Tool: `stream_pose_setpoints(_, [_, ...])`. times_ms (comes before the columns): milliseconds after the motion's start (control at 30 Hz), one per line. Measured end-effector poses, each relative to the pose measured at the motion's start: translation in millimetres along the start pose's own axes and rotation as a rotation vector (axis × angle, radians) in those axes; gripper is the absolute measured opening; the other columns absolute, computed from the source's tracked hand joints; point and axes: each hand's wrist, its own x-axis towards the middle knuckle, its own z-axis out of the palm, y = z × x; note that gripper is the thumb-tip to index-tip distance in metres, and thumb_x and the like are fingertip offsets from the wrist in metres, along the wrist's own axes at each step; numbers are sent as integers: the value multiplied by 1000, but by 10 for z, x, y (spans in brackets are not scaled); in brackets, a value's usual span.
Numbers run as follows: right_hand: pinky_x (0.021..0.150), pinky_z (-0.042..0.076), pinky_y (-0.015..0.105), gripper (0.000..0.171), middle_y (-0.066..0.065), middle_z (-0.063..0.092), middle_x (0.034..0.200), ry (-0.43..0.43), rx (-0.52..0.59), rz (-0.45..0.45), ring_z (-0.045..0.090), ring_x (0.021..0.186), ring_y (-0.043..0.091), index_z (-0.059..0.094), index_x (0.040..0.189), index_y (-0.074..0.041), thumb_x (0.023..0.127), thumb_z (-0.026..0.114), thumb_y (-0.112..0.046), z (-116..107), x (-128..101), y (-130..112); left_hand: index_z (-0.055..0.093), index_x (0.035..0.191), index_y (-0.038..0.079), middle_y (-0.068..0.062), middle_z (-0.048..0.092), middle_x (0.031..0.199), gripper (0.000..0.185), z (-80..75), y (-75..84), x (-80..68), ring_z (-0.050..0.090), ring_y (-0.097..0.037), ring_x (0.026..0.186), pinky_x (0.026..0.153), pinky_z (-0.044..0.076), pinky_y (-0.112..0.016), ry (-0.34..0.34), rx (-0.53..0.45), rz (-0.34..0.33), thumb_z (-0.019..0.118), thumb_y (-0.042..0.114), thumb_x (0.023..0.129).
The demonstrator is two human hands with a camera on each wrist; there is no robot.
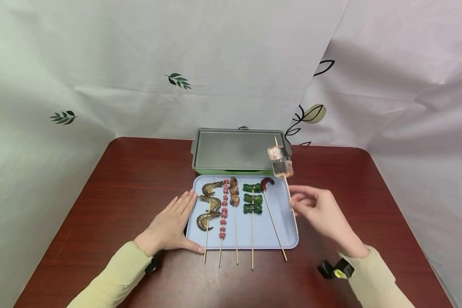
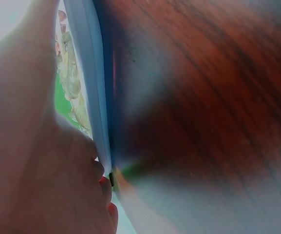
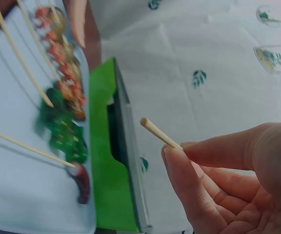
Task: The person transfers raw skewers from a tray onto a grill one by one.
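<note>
My right hand [image 1: 315, 209] pinches the stick of a skewer [image 1: 282, 168] threaded with silver-grey and pinkish chunks, perhaps fish. It hangs over the right side of a pale blue tray [image 1: 282, 216], its tip in front of the grill plate. In the right wrist view, the stick's end [image 3: 156, 130] juts from between thumb and finger. My left hand [image 1: 170, 222] rests along the tray's left edge, fingers straight and thumb at the near corner. On the tray lie a prawn skewer [image 1: 214, 204], a skewer of small red pieces [image 1: 224, 209], brown pieces [image 1: 235, 200], green rolls [image 1: 253, 198] and a curled red piece [image 1: 267, 184].
A grey grill plate [image 1: 236, 149] with a green base [image 1: 231, 172] stands directly behind the tray. Both are on a dark red wooden table [image 1: 146, 167]. White leaf-patterned cloth [image 1: 223, 64] hangs around the back and sides. Several stick ends overhang the tray's near edge.
</note>
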Motion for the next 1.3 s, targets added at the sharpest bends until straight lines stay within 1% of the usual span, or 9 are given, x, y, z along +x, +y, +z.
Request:
stream_pose_setpoints(100, [66, 62, 35, 34, 23, 70, 90, 37, 19, 16, 73, 72, 23, 68, 124, 7, 91, 68, 7, -34, 247, 1, 24, 157, -10, -25, 20, 164, 150, 5, -1, -2, 21, -39, 150, 121, 21, -51, 2, -1, 1, 63, 95, 58])
stream_pose_setpoints(233, [68, 61, 33, 36, 27, 70, 97, 67, 46, 62, 72, 74, 19, 65, 128, 10, 92, 64, 7, -48, 572, 39, 24, 156, -10, -25, 20, 164, 149, 7, -1, -4, 21, -39, 150, 120, 21, -51, 4, 0, 3, 63, 95, 58])
stream_pose_setpoints(333, [71, 62, 35, 36, 28, 70, 101, 55, 63, 115, 72, 75, 16, 63, 130, 10, 94, 63, 5, -29, 770, 102, 24, 156, -10, -25, 20, 164, 150, 7, -1, -9, 21, -39, 150, 120, 21, -51, 4, 2, 3, 64, 95, 57])
stream_pose_setpoints(467, [78, 61, 41, 35, 31, 69, 105, 30, 55, 180, 71, 75, 14, 63, 130, 9, 96, 63, 2, 19, 936, 206, 24, 156, -10, -25, 19, 164, 150, 18, -7, -10, 20, -38, 151, 120, 21, -51, 3, 2, 2, 65, 95, 57])
stream_pose_setpoints(633, [80, 60, 45, 29, 29, 70, 106, 43, 1, 226, 70, 74, 14, 68, 125, 6, 97, 62, 0, 57, 1009, 278, 24, 156, -10, -25, 19, 164, 150, 28, -4, -9, 20, -39, 151, 120, 21, -51, -3, -5, 0, 65, 95, 57])
stream_pose_setpoints(867, [80, 60, 45, 30, 17, 72, 96, 50, -29, 256, 71, 78, 21, 69, 126, 0, 97, 61, -2, 101, 1041, 248, 24, 156, -10, -25, 19, 164, 150, 27, -4, 0, 20, -38, 151, 121, 21, -51, 1, -1, 2, 62, 96, 58])
stream_pose_setpoints(1000, [81, 60, 45, 31, 20, 72, 99, 40, -29, 258, 71, 78, 20, 69, 127, 1, 97, 60, -2, 97, 1042, 238, 24, 156, -10, -25, 19, 164, 150, 28, -5, 2, 20, -38, 151, 121, 20, -51, 0, -5, 0, 60, 97, 58])
stream_pose_setpoints(1167, [84, 58, 53, 32, 19, 72, 98, 11, -70, 242, 71, 80, 26, 68, 128, 1, 98, 59, -2, 75, 1032, 244, 24, 156, -10, -25, 18, 165, 150, 28, -9, 2, 19, -38, 151, 121, 19, -51, -2, -12, -2, 60, 97, 57])
stream_pose_setpoints(1300, [84, 57, 54, 31, 22, 73, 102, -11, -96, 237, 71, 84, 32, 68, 128, 1, 99, 59, -4, 59, 1032, 261, 24, 156, -10, -25, 18, 165, 151, 32, -9, 1, 19, -38, 151, 121, 19, -51, -1, -13, -4, 60, 97, 57])
